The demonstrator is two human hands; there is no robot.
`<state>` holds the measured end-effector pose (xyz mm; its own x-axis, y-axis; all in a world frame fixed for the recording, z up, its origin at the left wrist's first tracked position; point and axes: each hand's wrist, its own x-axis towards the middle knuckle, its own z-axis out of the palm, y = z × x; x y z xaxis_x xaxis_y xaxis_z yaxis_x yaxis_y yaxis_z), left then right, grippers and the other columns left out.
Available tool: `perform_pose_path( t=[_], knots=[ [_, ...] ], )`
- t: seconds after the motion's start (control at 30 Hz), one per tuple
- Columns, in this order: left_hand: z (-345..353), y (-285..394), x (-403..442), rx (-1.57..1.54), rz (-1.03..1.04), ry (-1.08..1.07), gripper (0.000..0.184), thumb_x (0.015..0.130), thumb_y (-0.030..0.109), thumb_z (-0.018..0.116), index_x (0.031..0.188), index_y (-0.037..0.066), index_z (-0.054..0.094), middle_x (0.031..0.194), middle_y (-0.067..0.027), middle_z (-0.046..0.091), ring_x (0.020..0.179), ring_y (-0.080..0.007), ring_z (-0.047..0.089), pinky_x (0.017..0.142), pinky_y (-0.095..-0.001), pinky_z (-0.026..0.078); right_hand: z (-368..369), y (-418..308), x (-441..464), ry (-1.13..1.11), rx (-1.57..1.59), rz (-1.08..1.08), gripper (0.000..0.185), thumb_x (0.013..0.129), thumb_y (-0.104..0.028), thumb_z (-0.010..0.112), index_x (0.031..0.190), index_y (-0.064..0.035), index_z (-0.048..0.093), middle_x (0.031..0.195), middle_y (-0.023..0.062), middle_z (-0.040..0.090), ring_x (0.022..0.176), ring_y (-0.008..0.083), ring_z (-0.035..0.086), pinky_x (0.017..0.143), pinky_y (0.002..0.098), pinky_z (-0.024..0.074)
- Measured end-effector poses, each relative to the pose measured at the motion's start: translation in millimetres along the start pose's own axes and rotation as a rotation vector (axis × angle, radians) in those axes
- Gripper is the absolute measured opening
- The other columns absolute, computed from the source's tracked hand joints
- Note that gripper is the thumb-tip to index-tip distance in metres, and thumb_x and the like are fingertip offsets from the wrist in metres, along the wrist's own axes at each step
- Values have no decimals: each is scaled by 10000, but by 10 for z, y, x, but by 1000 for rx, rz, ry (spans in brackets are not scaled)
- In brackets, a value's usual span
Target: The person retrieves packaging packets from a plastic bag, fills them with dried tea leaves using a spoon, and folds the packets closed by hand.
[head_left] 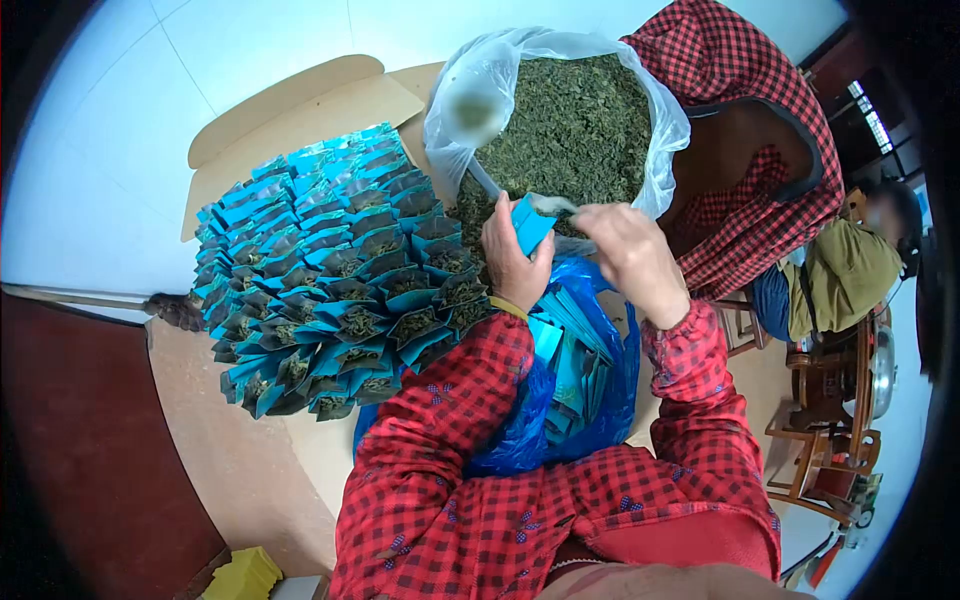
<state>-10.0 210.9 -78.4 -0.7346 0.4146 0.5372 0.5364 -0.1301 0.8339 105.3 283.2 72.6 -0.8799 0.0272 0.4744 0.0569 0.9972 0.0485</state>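
Note:
My left hand is closed round a small blue packet, its mouth facing up and right. My right hand pinches what looks like a small shiny spoon, whose whitish end lies at the packet's mouth; blur hides its exact shape. Just beyond both hands, dried green leaves fill a clear plastic bag. Left of my left hand stand many upright blue packets, open at the top with leaves showing in them. Below my hands, a blue plastic bag holds more flat blue packets.
Cardboard lies behind the packed rows. A red checked cloth drapes over something at the back right. Farther right, a person in an olive top sits near wooden furniture. A yellow object lies at lower left.

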Motion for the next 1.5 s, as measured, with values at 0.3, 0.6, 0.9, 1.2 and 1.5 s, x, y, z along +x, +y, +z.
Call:
perform_pose_path(
  t=[0.3, 0.6, 0.9, 1.2, 1.5],
  knots=[
    [4, 33, -21, -75, -2, 43, 788, 789, 130, 722, 1436, -20, 297, 1248, -218, 539, 1140, -393, 510, 986, -483, 387, -82, 138, -170, 1, 167, 384, 276, 791, 10, 592, 1056, -39, 649, 1063, 104, 671, 988, 321, 618, 841, 421, 485],
    [-67, 282, -3, -287, -78, -46, 785, 811, 104, 701, 1455, -23, 270, 1318, -236, 482, 1214, -353, 492, 1039, -433, 377, 713, -45, -233, -62, 391, 440, 456, 788, -156, 708, 1210, -29, 589, 1076, 165, 677, 1054, 344, 612, 941, 433, 443],
    [-146, 718, 78, -126, 98, 82, 725, 823, 149, 679, 1417, -52, 317, 1302, -241, 488, 1214, -382, 474, 1040, -446, 361, 878, -117, -267, -41, 838, 583, 511, 779, -143, 724, 1250, -23, 565, 1080, 187, 659, 964, 330, 654, 871, 402, 483],
    [-199, 699, 115, -503, -194, 80, 524, 987, 159, 495, 1438, -33, 310, 1346, -135, 467, 1221, -209, 460, 1061, -345, 338, 736, -176, -171, 90, 629, 458, 473, 780, -127, 706, 1232, -55, 588, 1066, 156, 655, 904, 286, 650, 785, 365, 509],
    [-131, 647, 44, -641, -359, 95, 474, 1019, 145, 431, 1450, -10, 308, 1356, -120, 460, 1191, -181, 470, 1034, -317, 360, 761, -185, -203, 108, 710, 511, 433, 775, -128, 712, 1186, -44, 605, 1058, 147, 639, 992, 261, 620, 845, 353, 484]
  ],
)
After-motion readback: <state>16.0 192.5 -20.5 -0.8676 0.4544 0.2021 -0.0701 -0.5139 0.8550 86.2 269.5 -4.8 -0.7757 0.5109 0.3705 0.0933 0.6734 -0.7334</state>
